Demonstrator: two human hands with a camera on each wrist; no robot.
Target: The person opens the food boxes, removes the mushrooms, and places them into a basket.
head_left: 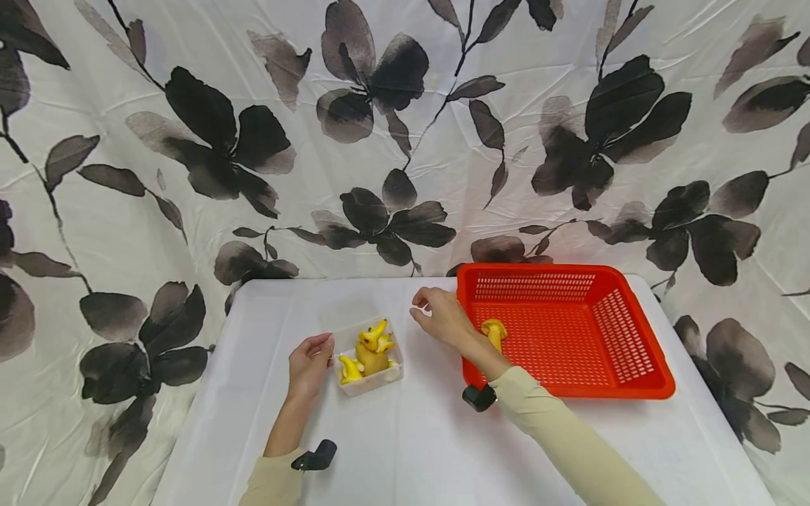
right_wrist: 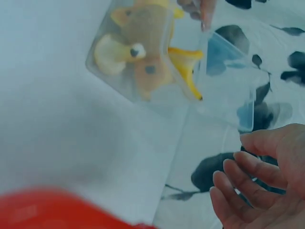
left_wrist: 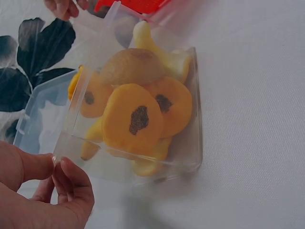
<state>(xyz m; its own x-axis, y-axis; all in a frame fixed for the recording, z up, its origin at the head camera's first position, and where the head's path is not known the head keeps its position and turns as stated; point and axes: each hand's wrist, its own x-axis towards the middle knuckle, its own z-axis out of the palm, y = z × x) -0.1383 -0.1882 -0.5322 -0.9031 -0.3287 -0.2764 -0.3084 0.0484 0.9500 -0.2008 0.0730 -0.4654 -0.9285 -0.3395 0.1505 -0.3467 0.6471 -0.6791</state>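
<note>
A clear plastic box [head_left: 370, 381] stands on the white table, packed with yellow pieces [head_left: 350, 370] and a brownish rounded piece [head_left: 372, 360]. Some pieces look like toy mushrooms; through the wall in the left wrist view, orange rounded pieces [left_wrist: 132, 109] show dark patches. At the box's left side my left hand [head_left: 310, 365] pinches the rim between thumb and fingers. My right hand [head_left: 443, 316] hovers between box and red basket [head_left: 607, 395], its fingers [right_wrist: 248, 183] relaxed and holding nothing. Inside the basket lies a yellow mushroom [head_left: 494, 330], partly hidden by my right wrist.
Behind the box lies a clear lid-like plastic piece [right_wrist: 233, 95], faint in the head view. The red basket fills the table's back right. A floral cloth [head_left: 373, 140] hangs directly behind the table's back edge.
</note>
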